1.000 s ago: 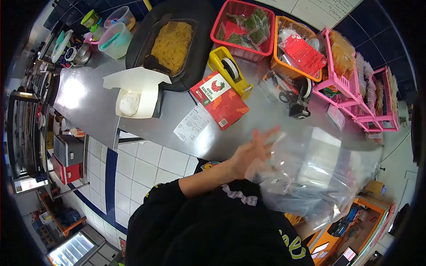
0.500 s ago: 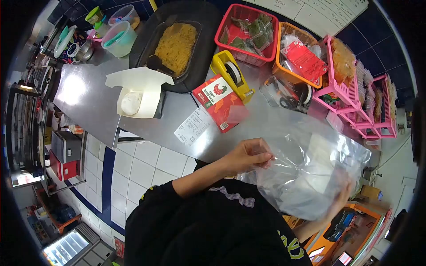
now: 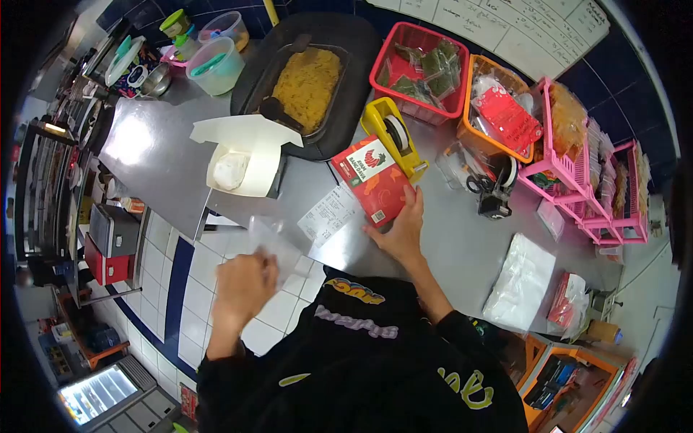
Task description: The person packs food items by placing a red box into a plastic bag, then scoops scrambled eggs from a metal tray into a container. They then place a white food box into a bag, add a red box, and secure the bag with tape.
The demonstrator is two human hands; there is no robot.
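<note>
Near the counter's front edge, my left hand (image 3: 245, 289) is closed on a clear plastic bag (image 3: 276, 244), which hangs blurred over the edge. My right hand (image 3: 402, 229) grips the lower end of a red box (image 3: 370, 179) lying on the steel counter, thumb on one side and fingers on the other. A printed receipt (image 3: 328, 215) lies left of the box. Touching the box's upper right is a yellow tape dispenser (image 3: 395, 137). An open white carton (image 3: 245, 160) with a round white item (image 3: 230, 171) inside stands farther left.
Behind is a black pan (image 3: 253, 79) of yellow food. Red (image 3: 422, 105) and orange (image 3: 498, 144) baskets and pink racks (image 3: 570, 191) line the back right. A stack of white plastic bags (image 3: 521, 281) lies at right, scissors (image 3: 480, 184) behind it. Plastic tubs (image 3: 216, 76) stand back left.
My left hand has moved left and down with the clear bag, now bunched smaller. My right hand has left the bag and taken hold of the red box. The view has shifted slightly.
</note>
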